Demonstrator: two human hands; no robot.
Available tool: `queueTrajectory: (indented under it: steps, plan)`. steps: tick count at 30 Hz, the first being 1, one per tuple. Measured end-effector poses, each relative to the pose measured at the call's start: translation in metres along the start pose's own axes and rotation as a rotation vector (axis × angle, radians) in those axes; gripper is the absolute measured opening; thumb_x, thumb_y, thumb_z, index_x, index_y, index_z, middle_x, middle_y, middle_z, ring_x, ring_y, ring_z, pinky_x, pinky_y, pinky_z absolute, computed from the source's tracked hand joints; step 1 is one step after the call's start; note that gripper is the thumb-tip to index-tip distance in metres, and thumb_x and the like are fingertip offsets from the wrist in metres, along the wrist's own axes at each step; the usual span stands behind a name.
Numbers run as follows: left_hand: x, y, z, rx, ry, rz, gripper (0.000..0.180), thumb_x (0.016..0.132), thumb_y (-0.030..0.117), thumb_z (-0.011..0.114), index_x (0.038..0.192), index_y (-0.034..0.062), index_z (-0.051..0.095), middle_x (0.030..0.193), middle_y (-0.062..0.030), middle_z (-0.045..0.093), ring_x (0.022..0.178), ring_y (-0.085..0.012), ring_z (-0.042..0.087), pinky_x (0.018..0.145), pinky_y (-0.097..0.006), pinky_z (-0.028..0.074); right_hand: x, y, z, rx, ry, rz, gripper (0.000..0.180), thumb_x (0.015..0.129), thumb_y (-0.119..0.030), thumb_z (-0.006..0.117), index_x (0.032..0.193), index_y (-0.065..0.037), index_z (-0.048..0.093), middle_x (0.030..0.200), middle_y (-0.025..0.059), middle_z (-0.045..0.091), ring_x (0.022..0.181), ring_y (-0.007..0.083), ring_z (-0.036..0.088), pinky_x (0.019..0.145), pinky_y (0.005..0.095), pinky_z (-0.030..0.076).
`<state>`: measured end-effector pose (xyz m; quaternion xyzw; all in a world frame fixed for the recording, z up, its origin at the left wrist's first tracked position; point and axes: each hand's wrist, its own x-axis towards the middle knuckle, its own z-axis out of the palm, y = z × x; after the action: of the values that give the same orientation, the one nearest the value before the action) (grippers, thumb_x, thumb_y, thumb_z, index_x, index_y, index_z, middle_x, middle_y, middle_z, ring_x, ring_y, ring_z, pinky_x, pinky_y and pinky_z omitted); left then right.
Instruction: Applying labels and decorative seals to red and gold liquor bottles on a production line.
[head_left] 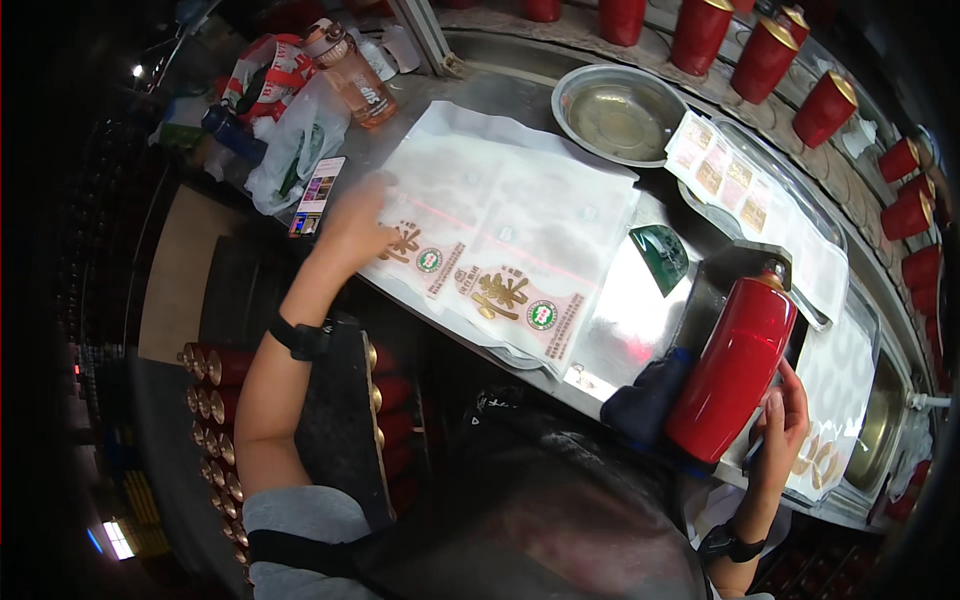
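Observation:
My left hand [355,222] is over the left edge of a stack of white printed decal sheets [490,240]. Its fingertips lie at the gold lettering, partly smeared by motion, so their grip cannot be made out. To the right, a glossy red bottle [735,365] leans in a metal cradle [757,252], its gold-coloured neck pointing away from me. Along the bottle's right side is my right hand [784,425], fingers apart and loosely bent, a fingertip close to or touching the red surface. A dark blue cloth [648,398] is bunched beside the bottle's lower end.
A green scraper [660,258] lies on the metal tabletop. Behind stands a metal basin [618,115] of liquid, with a decal strip [722,172] beside it. A phone [318,196], a drink bottle [352,75] and plastic bags are at left. Red bottles [700,35] line the back shelf.

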<state>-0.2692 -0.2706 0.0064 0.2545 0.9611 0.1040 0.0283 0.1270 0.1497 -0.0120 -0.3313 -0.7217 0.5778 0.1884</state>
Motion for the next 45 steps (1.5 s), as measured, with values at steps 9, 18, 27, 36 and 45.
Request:
queueTrajectory:
  steps: [9, 18, 27, 36, 45]
  plan:
    - [0.010, -0.059, 0.012, 0.114, 0.045, -0.163, 0.094, 0.058, 0.029, 0.092, 0.138, 0.0099, 0.046, 0.132, -0.0213, 0.048, 0.128, -0.0419, 0.045, 0.105, -0.049, 0.040, 0.006, 0.007, 0.011, 0.037, 0.091, -0.006, 0.043, 0.098, -0.022, 0.062, 0.134, 0.001, 0.057, 0.083, -0.0030, 0.058, 0.059, 0.0007, 0.042, 0.049, 0.0178, 0.027]
    - [0.080, -0.023, 0.020, 0.128, -0.052, -0.112, 0.104, 0.055, 0.040, 0.093, 0.141, 0.0094, 0.043, 0.135, -0.0196, 0.051, 0.129, -0.0394, 0.046, 0.107, -0.046, 0.039, 0.001, -0.002, 0.011, 0.065, 0.018, 0.007, 0.041, 0.101, -0.023, 0.059, 0.132, 0.003, 0.056, 0.108, 0.0071, 0.066, 0.099, 0.0122, 0.061, 0.088, 0.0252, 0.047]
    - [0.122, -0.015, 0.037, 0.045, -0.094, -0.163, 0.107, 0.057, 0.044, 0.093, 0.142, 0.0060, 0.040, 0.138, -0.0220, 0.052, 0.130, -0.0399, 0.049, 0.106, -0.047, 0.042, 0.000, 0.006, 0.012, -0.006, 0.050, -0.035, 0.042, 0.100, -0.022, 0.060, 0.134, 0.003, 0.055, 0.091, -0.0007, 0.060, 0.073, 0.0033, 0.050, 0.061, 0.0185, 0.036]
    - [0.162, -0.055, 0.055, -0.163, 0.079, -0.135, 0.066, 0.069, 0.029, 0.086, 0.121, 0.0021, 0.053, 0.109, -0.0258, 0.066, 0.105, -0.0396, 0.065, 0.088, -0.044, 0.051, 0.002, 0.006, 0.012, 0.044, 0.045, 0.010, 0.045, 0.099, -0.023, 0.062, 0.135, 0.003, 0.055, 0.089, -0.0014, 0.058, 0.079, 0.0045, 0.051, 0.070, 0.0185, 0.039]
    - [0.165, -0.062, 0.054, -0.095, 0.431, -0.071, 0.019, 0.082, 0.003, 0.066, 0.095, 0.0005, 0.052, 0.073, -0.0173, 0.065, 0.072, -0.0308, 0.067, 0.066, -0.039, 0.051, -0.003, -0.003, 0.014, 0.055, 0.031, 0.020, 0.049, 0.098, -0.025, 0.065, 0.136, 0.003, 0.054, 0.084, -0.0028, 0.054, 0.076, 0.0038, 0.050, 0.067, 0.0182, 0.038]
